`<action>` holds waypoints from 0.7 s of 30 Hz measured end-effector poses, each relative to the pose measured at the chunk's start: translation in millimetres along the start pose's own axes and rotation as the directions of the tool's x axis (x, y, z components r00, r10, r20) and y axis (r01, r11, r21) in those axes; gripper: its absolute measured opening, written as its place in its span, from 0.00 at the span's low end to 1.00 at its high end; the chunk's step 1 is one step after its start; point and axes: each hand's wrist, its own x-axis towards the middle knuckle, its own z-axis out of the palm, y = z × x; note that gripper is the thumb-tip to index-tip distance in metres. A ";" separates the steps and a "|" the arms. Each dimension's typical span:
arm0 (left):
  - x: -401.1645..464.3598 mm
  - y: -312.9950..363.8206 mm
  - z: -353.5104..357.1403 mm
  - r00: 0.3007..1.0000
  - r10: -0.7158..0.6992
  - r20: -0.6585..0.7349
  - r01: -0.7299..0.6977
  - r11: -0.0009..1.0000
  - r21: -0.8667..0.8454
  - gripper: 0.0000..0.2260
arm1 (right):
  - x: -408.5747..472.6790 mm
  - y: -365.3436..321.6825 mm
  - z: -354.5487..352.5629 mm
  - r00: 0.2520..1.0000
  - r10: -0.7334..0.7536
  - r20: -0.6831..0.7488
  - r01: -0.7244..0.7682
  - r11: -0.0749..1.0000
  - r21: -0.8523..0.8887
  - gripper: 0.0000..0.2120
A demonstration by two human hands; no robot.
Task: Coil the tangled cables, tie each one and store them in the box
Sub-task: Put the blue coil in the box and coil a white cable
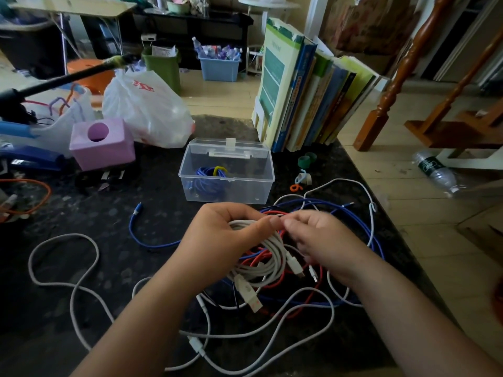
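My left hand (220, 235) grips a coiled white cable (261, 257) above the dark table (114, 227), thumb pressed on top of the loops. My right hand (315, 240) pinches the coil beside that thumb; what it pinches is too small to tell. The coil's USB plug (251, 297) hangs down. Beneath lies a tangle of red cable (302, 303), blue cable (351, 210) and loose white cables (65, 268). The clear plastic box (226, 175) stands open behind my hands. Inside it rests a coiled blue cable (209, 180) bound with a yellow tie.
An upright row of books (307, 91) stands at the back right, beside the table's right edge. A pink box (103, 142) and white plastic bags (147, 104) sit at the back left. Green tape rolls (306, 160) and an orange tie (296, 188) lie right of the clear box.
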 end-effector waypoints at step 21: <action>12.3 -10.9 -6.7 0.997 -0.048 -0.063 0.047 0.999 -0.021 0.11 | 172.4 21.2 -52.4 0.945 -0.164 -0.282 -0.179 0.464 -0.868 0.07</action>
